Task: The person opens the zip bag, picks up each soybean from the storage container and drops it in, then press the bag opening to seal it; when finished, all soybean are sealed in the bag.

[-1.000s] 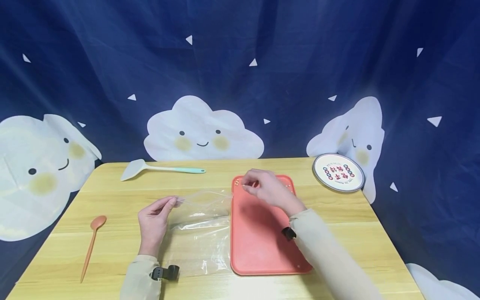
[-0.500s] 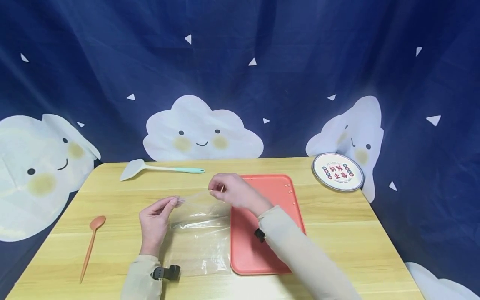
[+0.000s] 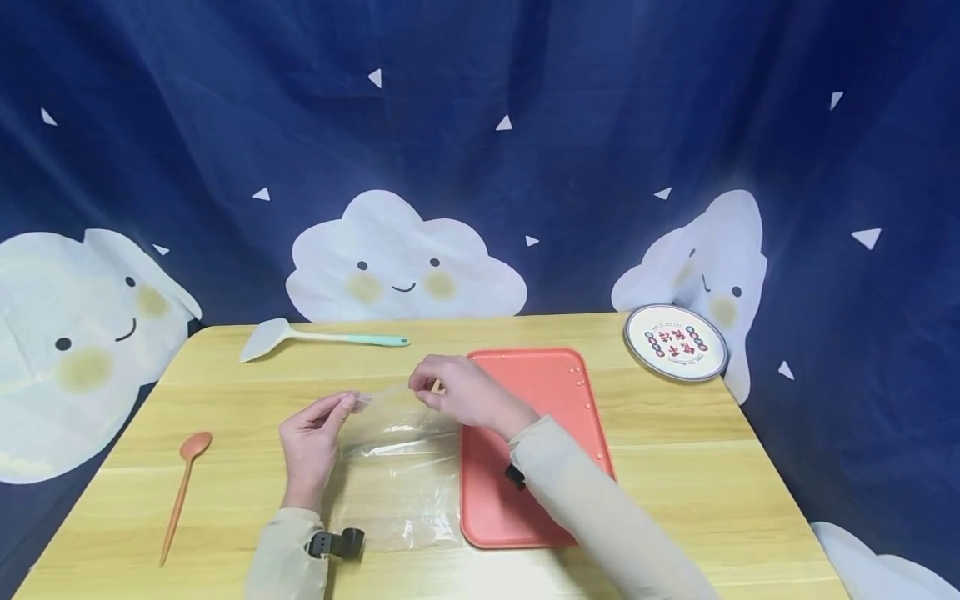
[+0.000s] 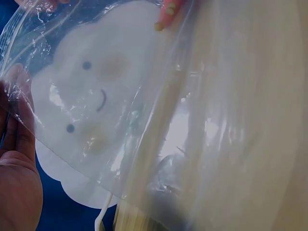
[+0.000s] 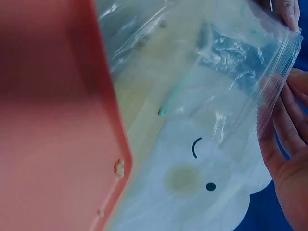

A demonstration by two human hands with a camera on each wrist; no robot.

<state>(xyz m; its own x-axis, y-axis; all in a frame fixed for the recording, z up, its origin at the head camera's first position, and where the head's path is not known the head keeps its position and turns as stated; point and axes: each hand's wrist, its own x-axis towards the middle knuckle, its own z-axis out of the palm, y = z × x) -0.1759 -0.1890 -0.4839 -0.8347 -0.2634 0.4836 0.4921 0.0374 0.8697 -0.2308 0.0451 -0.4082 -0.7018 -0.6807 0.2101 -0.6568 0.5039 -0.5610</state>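
A clear zip bag (image 3: 397, 492) lies on the table, its mouth raised at the far end. My left hand (image 3: 311, 442) pinches the left corner of that mouth between thumb and fingers. At the right part of the mouth is my right hand (image 3: 465, 392), fingers bent and thumb near the index fingertip. In the right wrist view, the right hand's fingers (image 5: 269, 103) show partly through the film. I cannot tell what is between them. Small pale grains (image 5: 119, 168) sit in a corner of the pink tray (image 3: 525, 467) beside the bag; several more line its right side.
A white spatula with a mint handle (image 3: 375, 340) lies at the back left. An orange spoon (image 3: 187, 475) lies at the left. A round patterned plate (image 3: 675, 343) rests at the back right corner. Behind the table (image 3: 690, 500) hangs a blue cloud-printed curtain (image 3: 570, 167).
My right hand has moved left from the tray's far left corner to the bag's mouth, then slightly lower. My left hand has kept its grip on the bag's corner.
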